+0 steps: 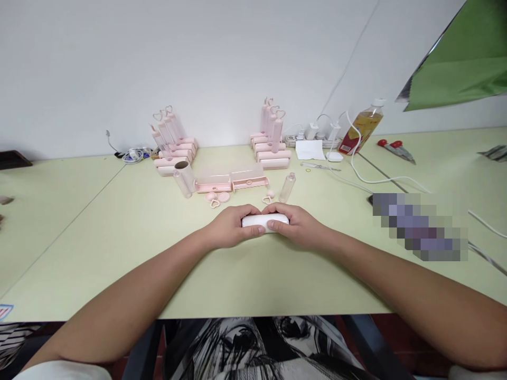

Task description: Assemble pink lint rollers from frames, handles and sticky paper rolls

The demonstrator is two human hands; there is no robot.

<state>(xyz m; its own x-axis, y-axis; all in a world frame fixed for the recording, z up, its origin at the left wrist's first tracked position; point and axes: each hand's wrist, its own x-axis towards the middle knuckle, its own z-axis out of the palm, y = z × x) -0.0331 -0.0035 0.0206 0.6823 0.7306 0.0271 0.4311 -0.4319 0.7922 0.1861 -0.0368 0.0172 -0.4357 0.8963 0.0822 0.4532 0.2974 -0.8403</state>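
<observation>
Both hands grip a white, rounded oblong case (259,222) just above or on the table; which of the two I cannot tell. My left hand (232,226) is closed around its left end, thumb along the front. My right hand (300,224) wraps the right end the same way, its thumb close to the other. Beyond the hands lie two open pink boxes (250,183) with clear lids. A clear bottle (287,187) stands near my right hand, and another clear bottle (182,183) beside a pink cylinder (186,174). Heart-shaped rings (214,203) and round pink pieces (224,197) lie between.
Pink boxes topped by clear heart-handled tubes stand in two groups, left (176,153) and right (273,148). A power strip (293,141), drink bottle (362,126), red-handled pliers (396,150), tweezers (320,166), and a blurred phone-like object (420,227) with cables are at right.
</observation>
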